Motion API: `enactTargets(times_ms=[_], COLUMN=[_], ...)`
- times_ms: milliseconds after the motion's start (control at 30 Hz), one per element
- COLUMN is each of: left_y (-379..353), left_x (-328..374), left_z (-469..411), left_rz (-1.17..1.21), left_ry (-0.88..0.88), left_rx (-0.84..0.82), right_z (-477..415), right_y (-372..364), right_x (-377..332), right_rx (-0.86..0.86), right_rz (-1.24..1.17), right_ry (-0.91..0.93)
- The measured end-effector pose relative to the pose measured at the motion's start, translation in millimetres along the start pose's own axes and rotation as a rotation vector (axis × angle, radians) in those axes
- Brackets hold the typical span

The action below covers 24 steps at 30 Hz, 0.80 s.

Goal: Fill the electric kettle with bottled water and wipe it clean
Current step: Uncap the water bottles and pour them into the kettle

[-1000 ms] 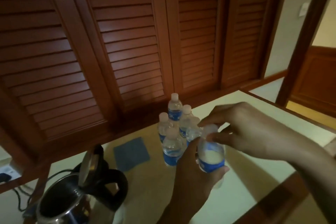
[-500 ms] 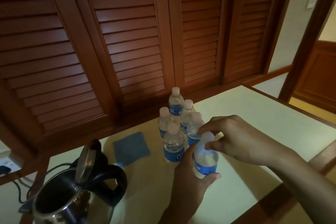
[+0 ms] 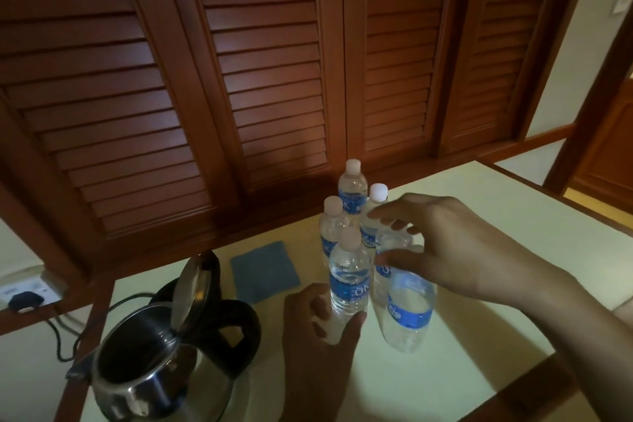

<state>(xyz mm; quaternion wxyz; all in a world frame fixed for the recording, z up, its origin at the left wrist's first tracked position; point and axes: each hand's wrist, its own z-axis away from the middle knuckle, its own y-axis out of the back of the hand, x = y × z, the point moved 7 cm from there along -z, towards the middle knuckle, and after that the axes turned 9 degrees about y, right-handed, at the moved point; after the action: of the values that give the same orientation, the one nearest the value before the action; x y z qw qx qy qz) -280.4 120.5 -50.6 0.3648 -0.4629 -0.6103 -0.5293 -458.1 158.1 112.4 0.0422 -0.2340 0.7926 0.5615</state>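
A steel electric kettle (image 3: 147, 377) with a black handle stands at the lower left, lid up. Several clear water bottles with blue labels cluster mid-table. My left hand (image 3: 318, 336) curls its fingers and thumb around the base of the front bottle (image 3: 349, 271), which has its white cap on. My right hand (image 3: 455, 250) reaches in from the right and grips the top of the nearest bottle (image 3: 409, 312) between thumb and fingers. That bottle's cap is hidden under the fingers. A blue cloth (image 3: 263, 271) lies flat behind the kettle.
The pale table (image 3: 479, 336) runs right to a wooden edge. Louvred wooden doors (image 3: 274, 62) stand just behind it. A black cord (image 3: 65, 336) leads from the kettle to a wall socket (image 3: 24, 295) at the far left.
My left hand let go of the bottle it was holding and moved left to the front bottle's base. The released bottle now stands lower on the table under my right hand.
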Motion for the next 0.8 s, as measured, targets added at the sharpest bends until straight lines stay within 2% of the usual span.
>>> enactTargets(times_ms=[67, 133, 267, 433, 533, 600, 667, 800], left_y=[-3.7, -13.0, -35.2, -32.4, -18.3, -4.7, 13.4, 52.0], left_x=[-7.1, -13.8, -21.7, -9.0, 12.4, 41.4, 72.0, 122.1], left_z=[-8.8, -17.0, -27.9, -25.8, -24.2, -25.9, -28.9, -47.9], left_rz=[0.008, 0.019, 0.007, 0.068, 0.118, 0.185, 0.278, 0.348], left_ry=[0.081, 0.133, 0.159, 0.118, 0.057, -0.027, -0.094, -0.078], left_rx=[-0.036, -0.109, -0.291, -0.335, -0.347, -0.346, -0.314, -0.243], right_z=[-10.8, -22.9, -46.8, -57.5, -63.0, -71.6, -82.6, -102.3], right_y=[-3.7, -14.3, -50.2, -59.3, -40.2, -14.0, 18.6, 80.5], right_x=[-12.2, -17.9, -20.6, -22.4, -34.7, -51.6, -75.5, -132.3], right_rx=[0.018, -0.042, -0.312, -0.377, -0.356, -0.287, -0.209, -0.01], right_rz=[-0.031, -0.02, 0.159, 0.264, 0.215, 0.155, 0.204, 0.24], right_ry=[0.03, 0.014, 0.006, 0.072, 0.113, 0.117, 0.161, 0.274])
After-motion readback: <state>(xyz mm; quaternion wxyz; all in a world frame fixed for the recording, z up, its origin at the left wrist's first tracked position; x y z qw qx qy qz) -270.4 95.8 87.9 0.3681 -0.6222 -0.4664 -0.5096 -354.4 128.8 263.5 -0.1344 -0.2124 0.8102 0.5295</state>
